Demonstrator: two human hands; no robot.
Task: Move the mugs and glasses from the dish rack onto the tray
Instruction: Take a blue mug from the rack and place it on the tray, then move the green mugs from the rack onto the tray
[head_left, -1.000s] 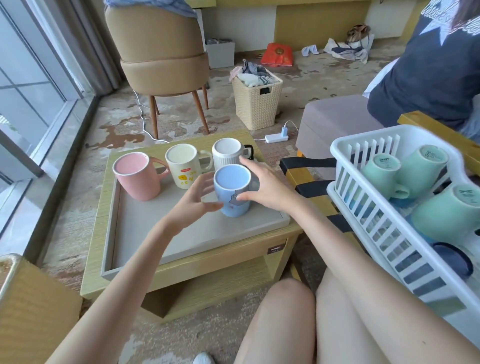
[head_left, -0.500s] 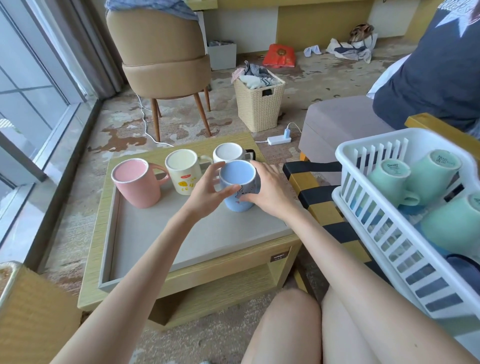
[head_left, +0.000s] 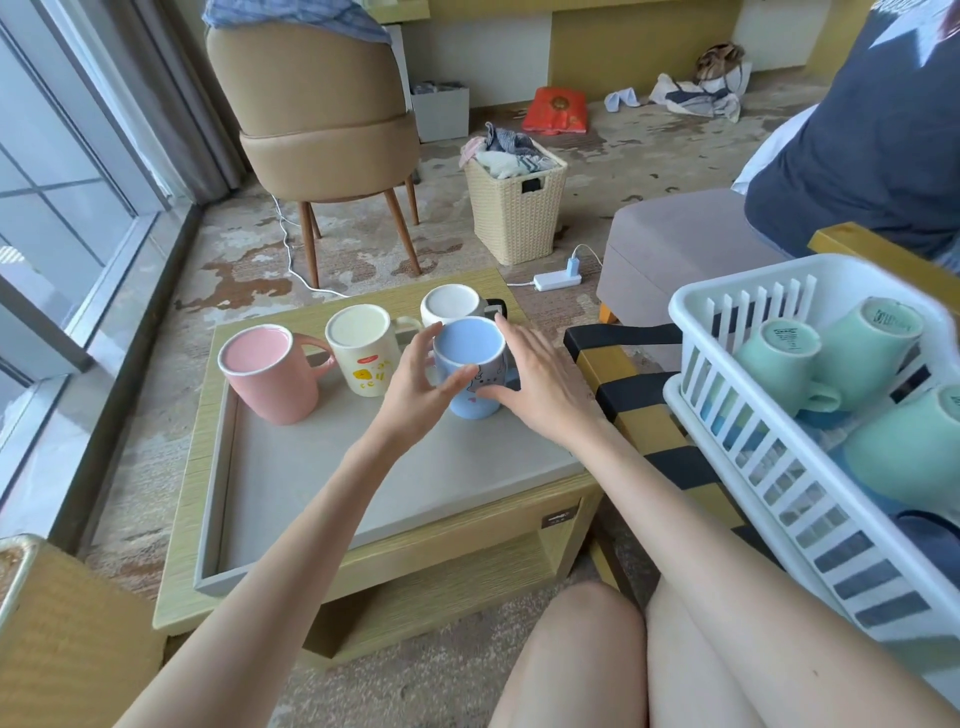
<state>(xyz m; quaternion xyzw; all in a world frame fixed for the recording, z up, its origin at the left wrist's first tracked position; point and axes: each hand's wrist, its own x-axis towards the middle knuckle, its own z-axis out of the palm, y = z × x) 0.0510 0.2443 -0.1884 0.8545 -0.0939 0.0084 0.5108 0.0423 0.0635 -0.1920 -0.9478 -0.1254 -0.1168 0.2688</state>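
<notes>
Between the two hands, on the tray (head_left: 311, 478), stands the blue mug (head_left: 470, 347): left hand (head_left: 410, 400) curls around it, right hand (head_left: 540, 384) presses straight fingers against its side

Dish rack (head_left: 748, 273) runs off the right edge, and the white mug (head_left: 449, 304) sits half hidden behind the blue mug (head_left: 470, 364).

A lived-in room in a home or hotel (which one is unclear): a padded chair (head_left: 327, 104) by a floor-length window (head_left: 62, 208), worn carpet (head_left: 363, 249), a wicker basket (head_left: 519, 218) heaped with clothes, a power strip (head_left: 558, 281) on the floor, a grey bench (head_left: 675, 249) and a low wooden worktop (head_left: 457, 535).
</notes>
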